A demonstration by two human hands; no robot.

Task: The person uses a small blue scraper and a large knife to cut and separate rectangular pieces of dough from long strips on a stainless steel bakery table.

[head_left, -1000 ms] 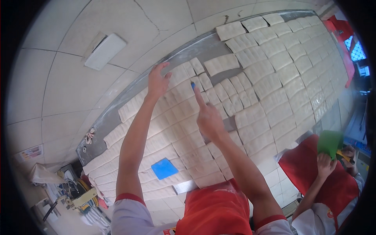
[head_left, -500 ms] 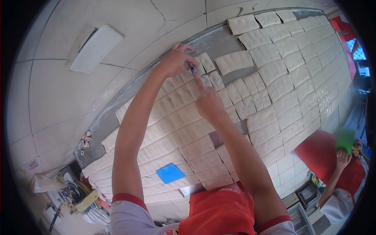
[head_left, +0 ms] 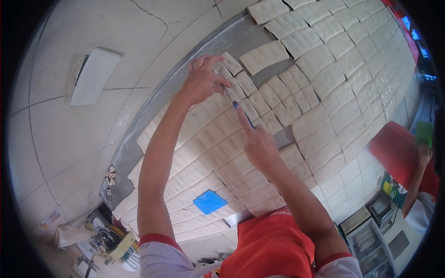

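Note:
Pale dough slabs cover the grey tabletop, many of them scored or cut into strips. My right hand is closed round a slim knife with some blue on it, its index finger stretched along the top. The tip points away from me at a seam between dough pieces. Just beyond the tip, my left hand rests with fingers spread over a dough strip at the far-left edge of the dough. Its thumb lies close to the knife tip. Several narrow cut strips sit to the right of the knife.
A blue flat scraper lies on the near dough. The grey table edge runs beside a tiled wall with a white box. Small dough scraps sit at the left corner. At right, another person's hand holds a green scraper.
The view has shifted, so the scene slides. The knife in my right hand has drawn back toward me from my left fingers, which have spread over the strip.

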